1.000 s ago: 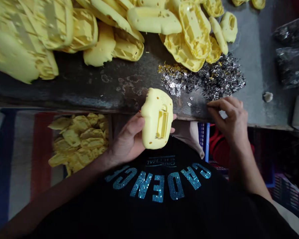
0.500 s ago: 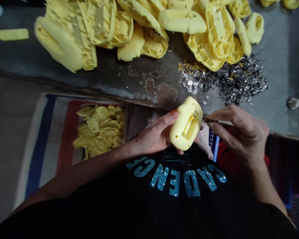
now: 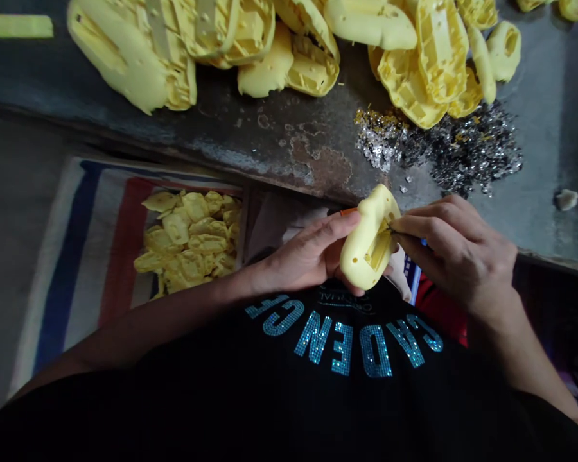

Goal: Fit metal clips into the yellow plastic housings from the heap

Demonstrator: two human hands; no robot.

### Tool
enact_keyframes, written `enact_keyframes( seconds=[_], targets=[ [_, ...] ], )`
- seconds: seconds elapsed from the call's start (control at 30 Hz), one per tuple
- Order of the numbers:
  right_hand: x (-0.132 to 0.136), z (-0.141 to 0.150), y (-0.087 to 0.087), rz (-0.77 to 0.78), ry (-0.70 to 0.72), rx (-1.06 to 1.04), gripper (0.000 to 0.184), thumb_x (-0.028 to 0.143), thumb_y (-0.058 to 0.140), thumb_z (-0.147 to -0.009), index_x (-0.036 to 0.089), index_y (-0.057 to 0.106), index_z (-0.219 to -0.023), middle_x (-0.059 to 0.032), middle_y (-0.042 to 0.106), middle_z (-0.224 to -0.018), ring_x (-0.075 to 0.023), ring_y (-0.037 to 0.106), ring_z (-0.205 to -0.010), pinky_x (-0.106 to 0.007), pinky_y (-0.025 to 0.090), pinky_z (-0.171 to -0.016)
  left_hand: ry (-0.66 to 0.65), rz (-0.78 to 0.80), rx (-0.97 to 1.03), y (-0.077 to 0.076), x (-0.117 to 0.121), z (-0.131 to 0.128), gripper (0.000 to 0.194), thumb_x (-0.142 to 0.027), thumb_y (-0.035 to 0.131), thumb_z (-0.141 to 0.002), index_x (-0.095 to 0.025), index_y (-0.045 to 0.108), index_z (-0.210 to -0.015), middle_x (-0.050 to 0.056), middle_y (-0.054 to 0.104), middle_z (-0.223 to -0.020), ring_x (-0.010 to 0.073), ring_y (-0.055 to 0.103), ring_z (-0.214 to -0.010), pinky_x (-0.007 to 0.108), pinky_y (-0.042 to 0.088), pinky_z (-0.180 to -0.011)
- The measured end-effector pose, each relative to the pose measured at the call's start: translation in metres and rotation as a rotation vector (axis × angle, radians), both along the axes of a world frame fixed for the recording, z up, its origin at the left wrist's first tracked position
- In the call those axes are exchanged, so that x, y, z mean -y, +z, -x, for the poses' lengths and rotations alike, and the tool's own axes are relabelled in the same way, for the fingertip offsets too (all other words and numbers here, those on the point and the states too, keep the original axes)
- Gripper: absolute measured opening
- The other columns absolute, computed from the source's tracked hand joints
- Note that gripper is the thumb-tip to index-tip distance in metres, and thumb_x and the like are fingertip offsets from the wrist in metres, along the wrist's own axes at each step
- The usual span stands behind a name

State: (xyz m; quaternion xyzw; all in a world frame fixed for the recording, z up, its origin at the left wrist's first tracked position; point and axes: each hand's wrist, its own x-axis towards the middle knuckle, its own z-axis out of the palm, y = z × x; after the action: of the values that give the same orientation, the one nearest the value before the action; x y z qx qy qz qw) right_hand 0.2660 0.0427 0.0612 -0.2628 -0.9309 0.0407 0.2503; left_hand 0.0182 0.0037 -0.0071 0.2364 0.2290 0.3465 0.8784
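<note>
The right hand (image 3: pixel 455 250) has closed its fingertips on a thin dark tool (image 3: pixel 392 228) and brought its tip into the recess of the yellow plastic shell (image 3: pixel 368 240), gripped in the curled left hand (image 3: pixel 308 253) just below the table edge (image 3: pixel 279 183)

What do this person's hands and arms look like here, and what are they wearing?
The left hand and right hand are bare, with no gloves or rings visible, and the forearms are uncovered. The person wears a black top with sparkling teal studded lettering across the chest.
</note>
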Motion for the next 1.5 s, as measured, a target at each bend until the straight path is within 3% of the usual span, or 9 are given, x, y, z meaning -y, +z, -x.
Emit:
enact_keyframes(
  seconds=[0.3, 0.53, 0.87, 1.03, 1.1, 1.2, 1.3, 1.4, 1.5],
  targets=[
    [0.007, 0.003, 0.001, -0.036, -0.009, 0.023, 0.026, 0.009, 0.081, -0.109, 0.020, 0.075, -0.132, -0.0090, 0.087, -0.112, -0.0222, 0.078, -0.090, -0.038, 0.067, -0.082, -0.001, 0.020, 0.021, -0.004, 0.002, 0.000, 0.069, -0.079, 0.083, -0.101, -0.024, 0.081, -0.141, 0.011, 0.089, -0.113, 0.0307, 0.088, -0.098, 0.033, 0.071, -0.066],
    [0.017, -0.002, -0.013, 0.053, -0.150, -0.149, 0.030, 0.006, 0.082, -0.106, 0.029, 0.080, -0.124, -0.0046, 0.090, -0.111, -0.0245, 0.083, -0.089, -0.041, 0.070, -0.080, 0.029, 0.036, 0.055, -0.005, 0.003, -0.002, 0.068, -0.073, 0.082, -0.102, -0.019, 0.079, -0.143, 0.020, 0.088, -0.131, 0.0355, 0.089, -0.108, 0.034, 0.073, -0.068],
    [0.031, -0.003, -0.040, -0.039, -0.200, -0.181, 0.063, 0.010, 0.080, -0.107, 0.040, 0.074, -0.162, -0.0064, 0.091, -0.125, -0.0295, 0.084, -0.102, -0.046, 0.068, -0.086, -0.021, 0.017, 0.073, 0.000, 0.002, -0.001, 0.075, -0.073, 0.082, -0.102, -0.021, 0.073, -0.155, 0.021, 0.087, -0.135, 0.0402, 0.088, -0.120, 0.034, 0.073, -0.068],
    [0.035, -0.005, -0.048, -0.068, -0.221, -0.235, 0.059, 0.015, 0.081, -0.108, 0.040, 0.077, -0.161, -0.0072, 0.091, -0.128, -0.0302, 0.083, -0.099, -0.047, 0.067, -0.082, -0.003, 0.012, 0.044, 0.002, 0.002, -0.001, 0.082, -0.074, 0.085, -0.097, -0.019, 0.072, -0.155, 0.021, 0.086, -0.138, 0.0423, 0.088, -0.122, 0.036, 0.074, -0.067],
    [0.031, -0.005, -0.042, 0.017, -0.229, -0.288, 0.049, 0.013, 0.080, -0.108, 0.038, 0.082, -0.151, -0.0067, 0.090, -0.122, -0.0273, 0.083, -0.097, -0.044, 0.068, -0.082, 0.019, -0.004, 0.019, 0.003, 0.004, -0.002, 0.085, -0.077, 0.086, -0.096, -0.020, 0.070, -0.156, 0.021, 0.086, -0.137, 0.0395, 0.089, -0.112, 0.036, 0.072, -0.064],
    [0.016, -0.008, -0.029, 0.298, -0.236, -0.360, 0.032, 0.025, 0.086, -0.108, 0.034, 0.085, -0.139, -0.0073, 0.087, -0.121, -0.0267, 0.084, -0.103, -0.040, 0.070, -0.082, 0.114, -0.027, -0.052, 0.005, 0.008, -0.005, 0.081, -0.076, 0.092, -0.094, -0.023, 0.070, -0.151, 0.016, 0.087, -0.133, 0.0312, 0.089, -0.097, 0.034, 0.070, -0.066],
    [-0.001, -0.011, -0.021, 0.570, -0.167, -0.334, 0.045, 0.046, 0.091, -0.106, 0.031, 0.079, -0.146, -0.0090, 0.084, -0.131, -0.0273, 0.083, -0.106, -0.040, 0.071, -0.081, 0.215, -0.059, -0.153, 0.010, 0.012, -0.007, 0.075, -0.063, 0.104, -0.088, -0.025, 0.071, -0.144, 0.009, 0.089, -0.121, 0.0249, 0.087, -0.092, 0.031, 0.069, -0.074],
    [-0.009, -0.009, -0.021, 0.669, -0.108, -0.315, 0.051, 0.047, 0.093, -0.102, 0.029, 0.074, -0.145, -0.0083, 0.081, -0.134, -0.0234, 0.082, -0.100, -0.036, 0.071, -0.079, 0.211, -0.137, -0.192, 0.016, 0.016, -0.005, 0.070, -0.052, 0.104, -0.093, -0.027, 0.069, -0.149, 0.007, 0.090, -0.117, 0.0211, 0.086, -0.092, 0.026, 0.065, -0.076],
    [-0.003, -0.002, -0.031, 0.670, -0.119, -0.359, 0.050, 0.042, 0.093, -0.099, 0.029, 0.070, -0.142, -0.0068, 0.078, -0.131, -0.0204, 0.080, -0.094, -0.034, 0.069, -0.078, 0.200, -0.191, -0.204, 0.021, 0.023, 0.002, 0.066, -0.040, 0.100, -0.099, -0.028, 0.072, -0.157, 0.008, 0.090, -0.127, 0.0215, 0.086, -0.105, 0.026, 0.065, -0.087]
  ],
)
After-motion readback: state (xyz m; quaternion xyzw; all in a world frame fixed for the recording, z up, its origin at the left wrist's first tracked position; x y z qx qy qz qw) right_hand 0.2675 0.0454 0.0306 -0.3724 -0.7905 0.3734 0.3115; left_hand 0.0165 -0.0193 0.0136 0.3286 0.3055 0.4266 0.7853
